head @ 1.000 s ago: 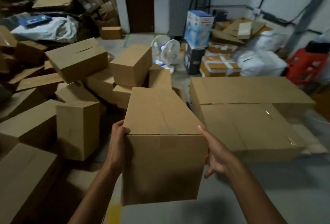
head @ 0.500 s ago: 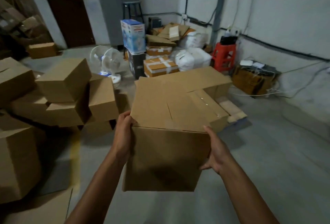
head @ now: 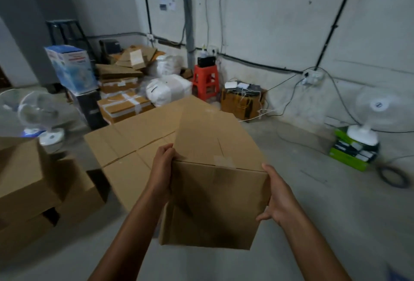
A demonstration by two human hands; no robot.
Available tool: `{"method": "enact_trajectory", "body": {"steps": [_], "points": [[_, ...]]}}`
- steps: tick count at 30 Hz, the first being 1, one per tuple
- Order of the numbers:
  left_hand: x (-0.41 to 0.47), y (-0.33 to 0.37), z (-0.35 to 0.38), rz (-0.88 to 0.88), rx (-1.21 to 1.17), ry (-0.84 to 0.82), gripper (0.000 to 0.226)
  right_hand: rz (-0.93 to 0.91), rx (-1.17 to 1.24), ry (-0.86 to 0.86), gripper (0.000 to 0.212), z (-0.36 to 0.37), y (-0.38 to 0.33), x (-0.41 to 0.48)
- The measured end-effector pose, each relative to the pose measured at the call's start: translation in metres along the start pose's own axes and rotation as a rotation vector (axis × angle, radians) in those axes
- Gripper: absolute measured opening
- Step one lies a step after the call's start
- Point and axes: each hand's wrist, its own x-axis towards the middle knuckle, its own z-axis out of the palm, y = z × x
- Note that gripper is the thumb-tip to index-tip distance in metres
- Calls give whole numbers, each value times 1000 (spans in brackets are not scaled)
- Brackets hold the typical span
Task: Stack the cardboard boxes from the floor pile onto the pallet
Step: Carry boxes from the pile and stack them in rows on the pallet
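1. Held cardboard box [head: 215, 182] is centre frame, off the floor, clamped between both hands.
2. Left hand [head: 162, 169] grips the box's near left top corner, fingers curled over the top edge, palm flat on the left side.
3. Right hand [head: 276, 195] presses flat on the box's right side, thumb pointing back toward the person, fingers wrapped round the far side out of sight.
4. Box is sealed: clear tape strip [head: 224, 161] runs over the near top edge along the flap seam.
5. Stacked boxes [head: 134, 146] sit just beyond and left of the held one, tops level and flush, flaps closed. Held box overlaps their right end in view; cannot tell if it touches. Pallet under them is not visible.
6. Floor pile [head: 29, 182] of more boxes at the left edge, near, blurred.
7. Far corner: blue-and-white carton [head: 71, 67] on a dark box, taped cartons [head: 125, 105], white sacks [head: 168, 90], red plastic stool [head: 205, 82] with a black device on top.
8. Far left: two desk fans [head: 38, 114] on the floor, blurred.
9. Right side: white fan [head: 367, 121] on a green box stack [head: 349, 153], against the wall, well apart from the held box.
10. Concrete floor [head: 313, 224] right of the hands is bare.
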Motion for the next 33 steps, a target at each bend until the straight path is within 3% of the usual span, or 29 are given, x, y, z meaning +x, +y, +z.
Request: {"method": "enact_trajectory", "body": {"steps": [7, 11, 13, 23, 29, 31, 33], "points": [[118, -2, 77, -93, -23, -57, 77, -95, -28, 91, 67, -11, -89, 91], [182, -1, 119, -204, -48, -71, 36, -140, -89, 104, 60, -13, -133, 142], [210, -3, 141, -300, -78, -80, 27, -138, -110, 117, 60, -18, -154, 167], [324, -41, 278, -378, -216, 70, 31, -160, -213, 39, 41, -70, -272, 333], [376, -53, 362, -341, -343, 211, 43, -227, -294, -52, 60, -101, -360, 410], [394, -50, 382, -322, -370, 248, 42, -251, -308, -113, 51, -101, -391, 435], [410, -47, 397, -298, -392, 278, 37, -264, -319, -179, 30, -95, -418, 459]]}}
